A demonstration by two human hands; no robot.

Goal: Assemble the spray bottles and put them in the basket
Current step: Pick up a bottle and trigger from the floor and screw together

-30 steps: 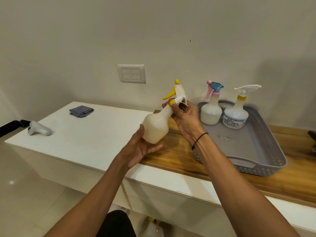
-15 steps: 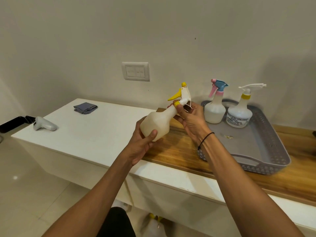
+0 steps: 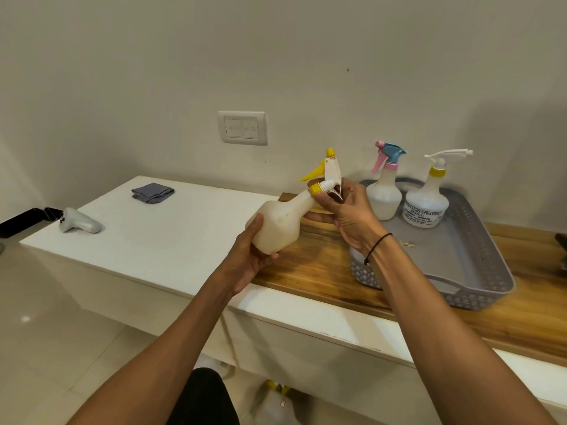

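Observation:
A cream spray bottle point(image 3: 280, 222) is tilted in the air above the counter's front edge. My left hand point(image 3: 248, 256) grips its base from below. My right hand point(image 3: 346, 210) pinches the yellow collar of its white and yellow spray head point(image 3: 328, 173) at the neck. A grey basket point(image 3: 478, 265) stands on the wooden counter to the right. Inside it, at the back, stand a bottle with a pink and blue head point(image 3: 384, 191) and a labelled bottle with a white head and yellow collar point(image 3: 428, 200).
On the white counter at left lie a folded grey cloth point(image 3: 152, 193) and a white controller point(image 3: 80, 221). A wall switch plate point(image 3: 242, 127) is behind. Another bottle point(image 3: 276, 400) sits on the floor under the counter. A dark object point(image 3: 561, 240) shows at the right edge.
My left hand has shifted its grip round the bottle's base, and the bottle has tilted a little lower. My right hand stays at the collar.

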